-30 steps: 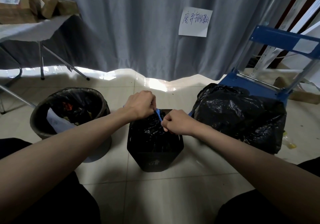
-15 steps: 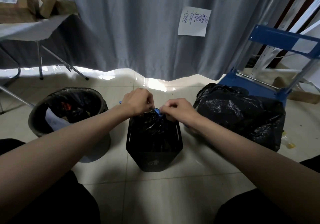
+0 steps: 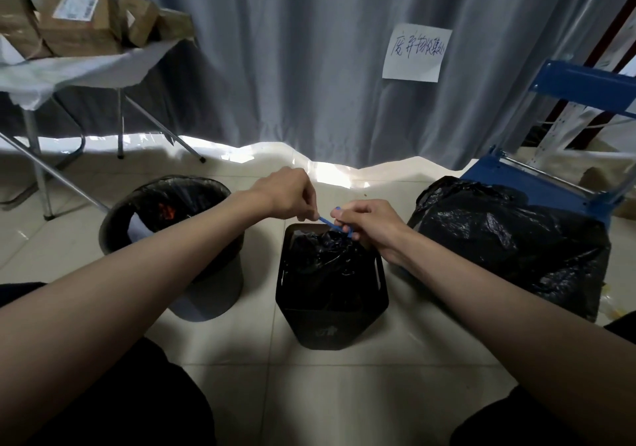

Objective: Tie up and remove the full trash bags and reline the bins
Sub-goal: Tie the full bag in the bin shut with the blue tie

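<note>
Half a second ago the two grips met knuckle to knuckle over the gathered neck of the trash bag (image 3: 327, 256). Now the left hand (image 3: 287, 193) has drawn back from the right hand (image 3: 370, 223), and a short stretch of the blue drawstring (image 3: 328, 222) shows taut between them. A blue loop now sits round a right fingertip above that grip, and another bit of string pokes out just below it, against the bag's puckered top.
</note>
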Demonstrator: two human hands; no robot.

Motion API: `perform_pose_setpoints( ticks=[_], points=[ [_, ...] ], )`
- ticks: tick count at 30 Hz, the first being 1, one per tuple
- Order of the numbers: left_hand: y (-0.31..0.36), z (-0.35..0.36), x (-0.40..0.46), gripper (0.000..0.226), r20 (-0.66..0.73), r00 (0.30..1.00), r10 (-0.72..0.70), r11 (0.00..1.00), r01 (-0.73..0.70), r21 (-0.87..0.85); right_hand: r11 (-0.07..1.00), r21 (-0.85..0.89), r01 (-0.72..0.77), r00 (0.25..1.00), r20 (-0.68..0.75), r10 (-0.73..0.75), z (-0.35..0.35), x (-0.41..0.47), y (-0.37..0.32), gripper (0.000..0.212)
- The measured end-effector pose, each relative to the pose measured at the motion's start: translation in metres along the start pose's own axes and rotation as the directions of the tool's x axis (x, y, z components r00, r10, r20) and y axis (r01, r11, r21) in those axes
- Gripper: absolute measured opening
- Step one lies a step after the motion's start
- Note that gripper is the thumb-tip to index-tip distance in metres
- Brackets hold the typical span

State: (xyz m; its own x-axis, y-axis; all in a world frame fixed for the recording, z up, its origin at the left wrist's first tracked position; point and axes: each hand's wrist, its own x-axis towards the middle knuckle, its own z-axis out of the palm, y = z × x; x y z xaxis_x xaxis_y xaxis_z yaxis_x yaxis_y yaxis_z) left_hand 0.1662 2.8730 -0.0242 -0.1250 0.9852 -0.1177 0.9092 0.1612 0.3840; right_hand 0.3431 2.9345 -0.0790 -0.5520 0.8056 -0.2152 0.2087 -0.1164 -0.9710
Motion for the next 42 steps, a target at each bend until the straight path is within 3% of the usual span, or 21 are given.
perform_pose_setpoints(
  ticks=[4,8,11,15,20,24,28,33,42],
  points=[
    [0.001,-0.010,0.002,0.013,-0.074,0.997,-0.028,0.997,0.023,-0.070,0.993,-0.117,0.014,0.999,0.053,-0.007,0.003,0.000,-0.004,0.012],
    [0.010,-0.008,0.004,0.015,-0.145,0.986,-0.086,0.952,0.038,-0.304,0.983,-0.182,0.023,0.994,0.107,-0.004,0.002,-0.008,-0.009,0.017],
    [0.019,0.001,0.008,0.018,-0.160,0.981,-0.107,0.840,0.003,-0.542,0.988,-0.153,0.009,0.995,0.103,0.007,-0.001,-0.009,-0.009,0.018],
    [0.023,0.006,0.013,0.047,-0.085,0.985,-0.151,0.687,0.043,-0.726,0.996,-0.071,-0.045,0.997,0.052,0.048,-0.007,-0.007,-0.006,0.024],
    [0.017,0.019,0.015,0.028,0.039,0.999,0.031,0.817,-0.003,-0.576,0.994,0.077,-0.077,0.995,0.063,0.072,-0.011,-0.006,-0.004,0.021],
    [0.021,0.024,0.015,0.025,-0.028,0.993,0.112,0.874,-0.112,-0.473,0.988,0.114,-0.103,0.993,0.076,0.094,-0.015,-0.005,-0.003,0.021],
    [0.025,0.029,0.015,0.031,-0.093,0.982,0.163,0.932,-0.184,-0.313,0.992,0.059,-0.109,0.992,0.066,0.105,-0.016,-0.005,-0.002,0.021],
    [0.024,0.032,0.012,0.020,-0.078,0.975,0.208,0.968,-0.217,-0.129,0.994,-0.030,-0.110,0.993,0.047,0.111,-0.014,-0.007,0.000,0.018],
    [0.015,0.032,0.011,0.009,-0.015,0.994,0.105,0.964,-0.106,-0.244,0.969,0.235,-0.076,0.994,-0.060,0.092,-0.017,-0.012,-0.003,0.008]
  ],
)
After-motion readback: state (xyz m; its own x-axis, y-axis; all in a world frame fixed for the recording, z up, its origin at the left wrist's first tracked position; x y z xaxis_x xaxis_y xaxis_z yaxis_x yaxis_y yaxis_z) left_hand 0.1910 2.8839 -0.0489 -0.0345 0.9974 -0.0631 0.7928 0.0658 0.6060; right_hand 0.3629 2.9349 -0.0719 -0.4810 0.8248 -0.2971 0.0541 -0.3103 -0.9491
